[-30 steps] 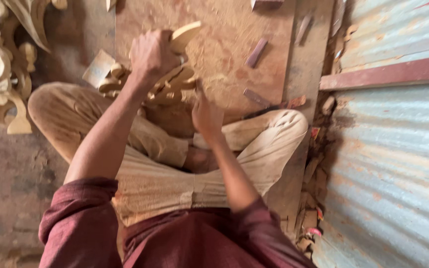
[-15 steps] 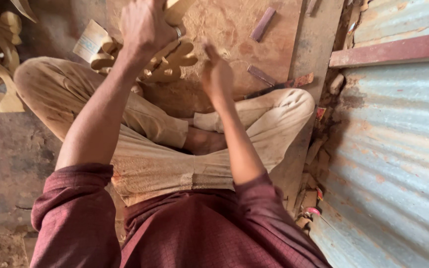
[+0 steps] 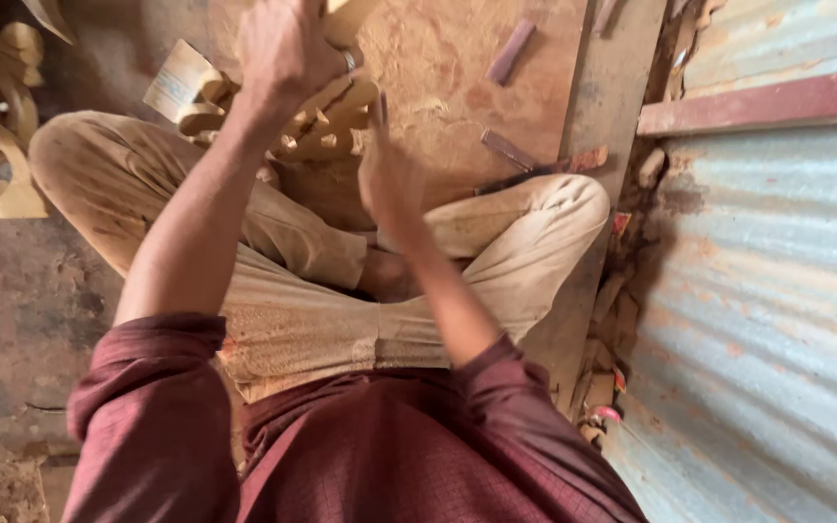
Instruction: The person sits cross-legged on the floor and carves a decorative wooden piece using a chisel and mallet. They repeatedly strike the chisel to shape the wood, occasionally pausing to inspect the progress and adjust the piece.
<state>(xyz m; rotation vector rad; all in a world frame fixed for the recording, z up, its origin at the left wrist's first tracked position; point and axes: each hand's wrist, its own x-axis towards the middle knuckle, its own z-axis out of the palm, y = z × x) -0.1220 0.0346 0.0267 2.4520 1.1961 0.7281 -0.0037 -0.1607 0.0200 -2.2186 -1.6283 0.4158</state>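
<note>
Both hands work over a carved wooden scroll piece [image 3: 322,121] on the sawdusty board [image 3: 438,68]. Left hand [image 3: 283,48] grips a pale block cut off by the frame's top; right hand [image 3: 389,174] closes around a thin tool, mostly hidden.

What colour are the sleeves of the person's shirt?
Dark maroon, with a faint fine check; the head view shows it best on the left sleeve.
</note>
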